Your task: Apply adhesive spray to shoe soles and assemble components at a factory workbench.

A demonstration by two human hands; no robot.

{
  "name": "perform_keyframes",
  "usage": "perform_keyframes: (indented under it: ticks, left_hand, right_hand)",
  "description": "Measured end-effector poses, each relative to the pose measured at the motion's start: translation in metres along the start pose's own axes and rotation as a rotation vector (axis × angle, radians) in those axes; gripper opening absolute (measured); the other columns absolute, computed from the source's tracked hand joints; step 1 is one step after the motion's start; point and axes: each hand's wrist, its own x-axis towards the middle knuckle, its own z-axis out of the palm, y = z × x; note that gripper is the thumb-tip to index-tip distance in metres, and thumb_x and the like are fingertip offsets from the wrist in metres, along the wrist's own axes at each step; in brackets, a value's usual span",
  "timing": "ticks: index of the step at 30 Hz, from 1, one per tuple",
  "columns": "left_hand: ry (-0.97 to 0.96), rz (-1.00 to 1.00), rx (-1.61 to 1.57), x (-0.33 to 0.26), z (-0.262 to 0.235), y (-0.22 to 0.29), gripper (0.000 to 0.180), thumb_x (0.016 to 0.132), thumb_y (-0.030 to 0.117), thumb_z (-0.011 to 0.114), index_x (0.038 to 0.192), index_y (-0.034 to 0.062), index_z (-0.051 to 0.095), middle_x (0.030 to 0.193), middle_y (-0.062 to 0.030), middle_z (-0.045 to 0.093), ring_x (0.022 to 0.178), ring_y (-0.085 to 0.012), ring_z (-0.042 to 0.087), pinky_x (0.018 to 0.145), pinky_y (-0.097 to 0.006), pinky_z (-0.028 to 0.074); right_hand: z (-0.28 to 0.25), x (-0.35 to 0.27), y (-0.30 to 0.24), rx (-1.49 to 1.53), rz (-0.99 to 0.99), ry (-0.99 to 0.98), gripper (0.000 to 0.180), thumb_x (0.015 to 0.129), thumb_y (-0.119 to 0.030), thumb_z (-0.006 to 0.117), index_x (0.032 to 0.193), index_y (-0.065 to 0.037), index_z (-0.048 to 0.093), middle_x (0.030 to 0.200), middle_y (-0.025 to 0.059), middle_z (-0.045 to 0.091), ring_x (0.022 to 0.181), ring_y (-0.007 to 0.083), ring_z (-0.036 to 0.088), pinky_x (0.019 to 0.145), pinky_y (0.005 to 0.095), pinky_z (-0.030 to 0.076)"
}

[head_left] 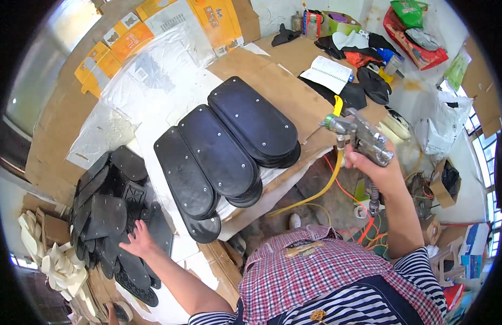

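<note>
My right hand [378,167] is wrapped around the grip of a metal spray gun [364,138], held up to the right of the table. A yellow hose and an orange-red hose hang below the gun. My left hand [138,240] has its fingers spread over a heap of black sole-shaped pieces [107,216] at the left; whether it touches them I cannot tell. Between my hands lie stacks of long, round-ended black plates [216,151] with small shiny dots along their edges. Several stand side by side, with one plate [202,227] sticking out at the near left.
Brown cardboard [310,116] covers part of the table. At the back right lie an open notebook [328,74], dark cloth scraps and jars. Cream sole-shaped pieces [61,265] are piled at far left. The yellow hose [310,200] loops past the table's near edge.
</note>
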Motion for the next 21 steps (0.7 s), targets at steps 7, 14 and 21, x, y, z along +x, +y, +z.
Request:
perform_keyframes:
  ticks: [7,14,21]
  left_hand:
    - [-0.538,-0.582,0.477,-0.027,-0.097,-0.110,0.017,0.085,0.017,0.055,0.089,0.0017,0.060,0.098,-0.0143,0.061,0.092,-0.0319,0.057,0.087,-0.044,0.045]
    - [-0.415,-0.829,0.886,-0.118,-0.130,-0.194,0.026,0.086,0.015,0.055,0.109,0.0034,0.051,0.107,-0.0123,0.058,0.092,-0.0315,0.057,0.080,-0.041,0.048]
    - [-0.442,-0.788,1.026,-0.147,-0.138,-0.229,0.031,0.086,0.010,0.051,0.116,0.0034,0.046,0.108,-0.0116,0.058,0.089,-0.0281,0.057,0.079,-0.038,0.047]
  right_hand:
    - [-0.002,-0.020,-0.012,0.013,-0.021,-0.015,0.045,0.078,-0.006,0.065,0.118,0.001,0.048,0.083,0.0029,0.057,0.073,0.0089,0.055,0.066,0.0241,0.047]
    - [-0.049,-0.056,-0.018,-0.130,0.177,-0.019,0.057,0.076,-0.007,0.066,0.128,0.002,0.043,0.085,0.0020,0.058,0.072,0.0082,0.054,0.065,0.0229,0.046]
    - [-0.066,-0.084,-0.022,-0.255,0.180,-0.255,0.058,0.075,-0.006,0.065,0.128,0.001,0.043,0.081,0.0028,0.060,0.072,0.0087,0.055,0.067,0.0248,0.046]
